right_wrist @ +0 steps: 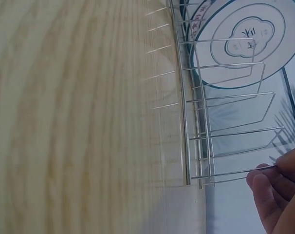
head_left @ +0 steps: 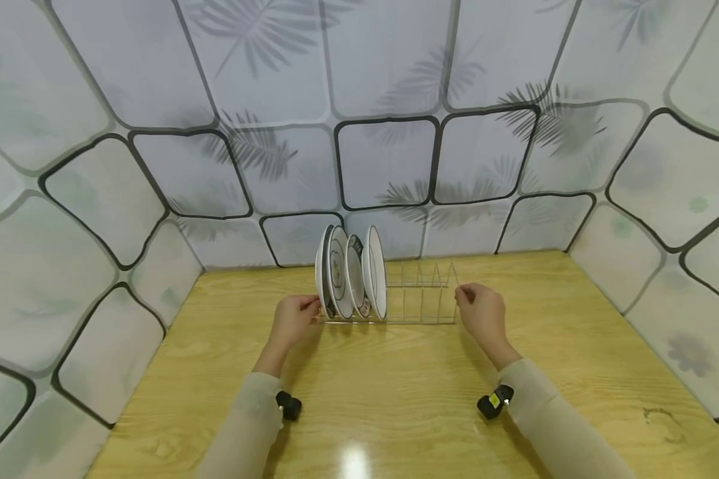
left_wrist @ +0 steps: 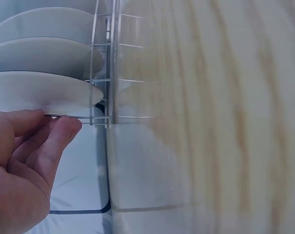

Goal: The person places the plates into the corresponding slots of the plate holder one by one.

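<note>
A metal wire dish rack [head_left: 421, 323] stands on the wooden table before the back wall. Several white plates [head_left: 376, 276] stand on edge in its left half, and bare wire dividers fill the right half. At the rack's left end, my left hand [head_left: 291, 320] pinches the end wire between thumb and fingers, right beside the outermost plate [left_wrist: 45, 90]. My right hand [head_left: 482, 318] pinches the end wire at the opposite side. In the right wrist view, a plate [right_wrist: 220, 68] shows dark rings and a printed mark in its centre.
Patterned sheeting [head_left: 385, 163] rises behind the table [head_left: 359, 386] and along both sides. A dark curved mark [head_left: 662, 422] lies on the table at the right. Small black devices [head_left: 494, 402] sit at both wrists.
</note>
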A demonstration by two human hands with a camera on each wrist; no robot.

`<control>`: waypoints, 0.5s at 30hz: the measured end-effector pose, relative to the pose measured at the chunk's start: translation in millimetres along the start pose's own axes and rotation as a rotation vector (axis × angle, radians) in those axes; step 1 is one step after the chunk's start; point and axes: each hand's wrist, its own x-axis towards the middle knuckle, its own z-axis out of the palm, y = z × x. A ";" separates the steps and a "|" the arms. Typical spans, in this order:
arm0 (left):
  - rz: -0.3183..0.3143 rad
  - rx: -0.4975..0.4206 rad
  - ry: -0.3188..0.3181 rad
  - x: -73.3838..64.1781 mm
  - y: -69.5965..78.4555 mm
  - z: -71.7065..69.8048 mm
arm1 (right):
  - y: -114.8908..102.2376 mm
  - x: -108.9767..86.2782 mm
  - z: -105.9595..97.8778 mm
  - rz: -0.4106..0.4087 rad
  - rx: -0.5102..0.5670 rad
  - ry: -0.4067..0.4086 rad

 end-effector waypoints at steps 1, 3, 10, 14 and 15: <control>0.004 -0.005 0.006 -0.3 1.4 -0.9 | -0.3 -1.0 -0.5 -0.002 0.000 -0.002; 0.014 -0.011 0.018 -0.9 4.8 -2.8 | -2.1 -4.0 -2.2 -0.007 0.002 -0.007; 0.009 0.011 0.012 -1.7 9.0 -9.7 | -8.1 -19.1 -6.7 -0.010 0.008 -0.054; -0.013 -0.011 -0.004 -2.8 8.3 -13.0 | -11.8 -25.9 -7.9 -0.017 0.015 -0.071; -0.016 -0.020 -0.007 -3.2 8.1 -13.8 | -12.8 -27.6 -8.2 -0.017 0.015 -0.075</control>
